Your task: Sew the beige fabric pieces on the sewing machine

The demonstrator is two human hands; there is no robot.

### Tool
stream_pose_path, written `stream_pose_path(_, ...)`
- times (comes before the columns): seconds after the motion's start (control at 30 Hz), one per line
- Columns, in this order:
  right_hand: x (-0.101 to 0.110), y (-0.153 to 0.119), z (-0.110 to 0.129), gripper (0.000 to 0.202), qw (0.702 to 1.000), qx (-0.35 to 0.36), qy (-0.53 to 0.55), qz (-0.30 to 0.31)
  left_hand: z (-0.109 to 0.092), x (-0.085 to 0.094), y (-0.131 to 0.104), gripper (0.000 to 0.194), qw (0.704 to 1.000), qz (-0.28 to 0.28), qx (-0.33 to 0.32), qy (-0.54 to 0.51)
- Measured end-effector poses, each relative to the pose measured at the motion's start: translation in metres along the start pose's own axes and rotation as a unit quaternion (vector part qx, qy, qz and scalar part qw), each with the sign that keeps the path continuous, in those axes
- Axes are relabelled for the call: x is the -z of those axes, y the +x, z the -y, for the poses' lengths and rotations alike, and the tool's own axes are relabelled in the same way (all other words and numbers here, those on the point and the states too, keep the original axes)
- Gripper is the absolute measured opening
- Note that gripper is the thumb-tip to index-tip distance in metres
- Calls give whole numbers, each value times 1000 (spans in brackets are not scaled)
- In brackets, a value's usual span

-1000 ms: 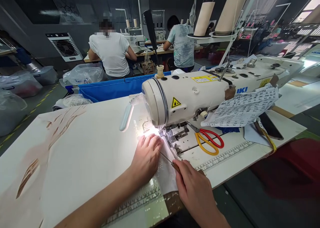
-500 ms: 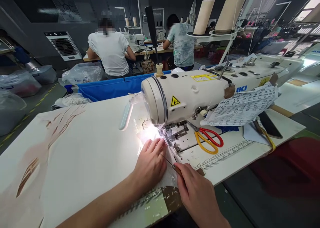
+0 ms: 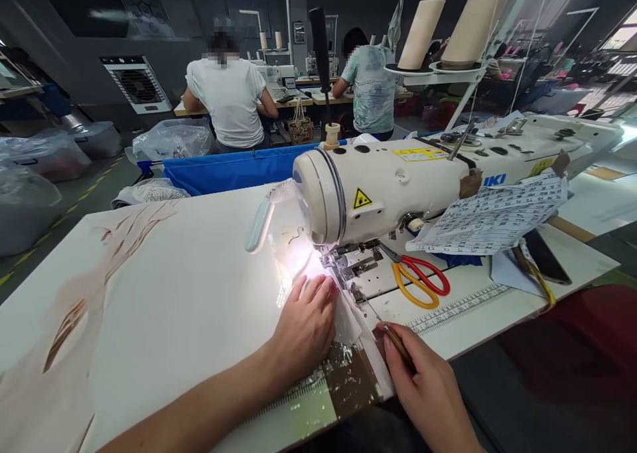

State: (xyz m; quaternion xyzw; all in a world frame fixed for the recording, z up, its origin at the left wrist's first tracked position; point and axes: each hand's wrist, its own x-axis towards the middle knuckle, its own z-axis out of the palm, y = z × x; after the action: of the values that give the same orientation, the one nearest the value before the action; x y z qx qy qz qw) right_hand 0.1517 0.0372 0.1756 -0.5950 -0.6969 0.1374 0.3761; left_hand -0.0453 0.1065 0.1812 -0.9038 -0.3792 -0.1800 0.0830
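Under the head of a white sewing machine point(image 3: 378, 188), a bright lamp lights the needle area. My left hand point(image 3: 308, 317) lies palm down with its fingers close together, pressing pale thin fabric point(image 3: 348, 317) just in front of the needle area. In my right hand point(image 3: 428, 373) is an awl point(image 3: 398, 343) with a brown wooden handle, its thin metal tip pointing at the metal plate right of the fabric. Scissors point(image 3: 421, 280) with one red and one yellow handle rest on the machine bed.
Pale pink fabric point(image 3: 64, 333) spreads over the left of the white table point(image 3: 184, 274). Written paper sheets point(image 3: 492, 214) hang at the machine's right. Thread cones point(image 3: 421, 35) stand above. Two people sit at machines behind a blue cloth point(image 3: 229, 171). A ruler strip point(image 3: 458, 310) runs along the table.
My right hand with the awl has moved right, away from my left hand, and the awl tip is off the left fingers. The whole view has shifted slightly.
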Motion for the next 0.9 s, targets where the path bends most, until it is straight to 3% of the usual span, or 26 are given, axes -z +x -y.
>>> stream_pose_path(0.3, -3, -4, 7, 25, 993, -106, 45, 5, -2, 2, 0, 35, 1000, 7, 7, -8)
stream_pose_path(0.63, -4, -5, 7, 26, 992, -121, 43, 1, -1, -1, -2, 39, 1000, 11, -2, 14)
stream_pose_path(0.9, -3, -5, 5, 24, 995, -89, 50, -3, -2, 3, 0, 38, 1000, 21, -1, 16)
